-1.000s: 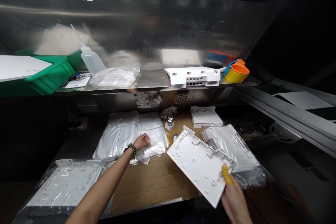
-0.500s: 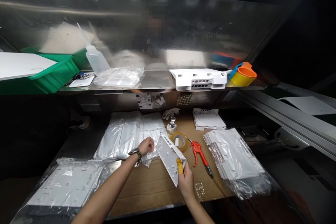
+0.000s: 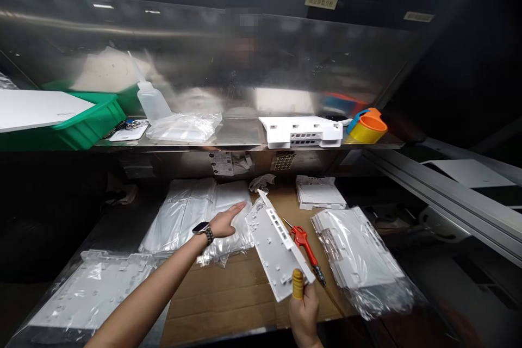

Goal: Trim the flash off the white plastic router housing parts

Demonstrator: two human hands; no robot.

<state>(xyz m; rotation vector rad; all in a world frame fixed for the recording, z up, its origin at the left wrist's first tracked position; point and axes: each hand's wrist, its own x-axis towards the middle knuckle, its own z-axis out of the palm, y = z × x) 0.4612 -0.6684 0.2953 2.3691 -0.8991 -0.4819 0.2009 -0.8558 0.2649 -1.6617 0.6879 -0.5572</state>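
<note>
My right hand [image 3: 304,310], with a yellow finger cot on its thumb, grips a white molded plastic panel [image 3: 273,250] by its near lower corner. The panel is tilted up, showing small pegs on its face and a row of slots along one edge. My left hand [image 3: 228,222], below a wristwatch, is stretched out with thumb and fingers apart, over clear plastic bags [image 3: 196,209]. It is apart from the panel and holds nothing. Just right of the panel lies a red air blow gun [image 3: 305,244].
Bagged white panels lie at the left [image 3: 93,288] and in a stack at the right [image 3: 359,253]. Another white part [image 3: 320,193] sits at the back. The overhead shelf [image 3: 240,138] carries a green bin [image 3: 93,119], a squeeze bottle [image 3: 151,102], a white housing [image 3: 304,131] and tape rolls [image 3: 369,126].
My right hand has moved the panel nearer and slightly right, so it hides the tape roll. My left hand has gone from curled fingers to stretched ones. The head view has tilted up.
</note>
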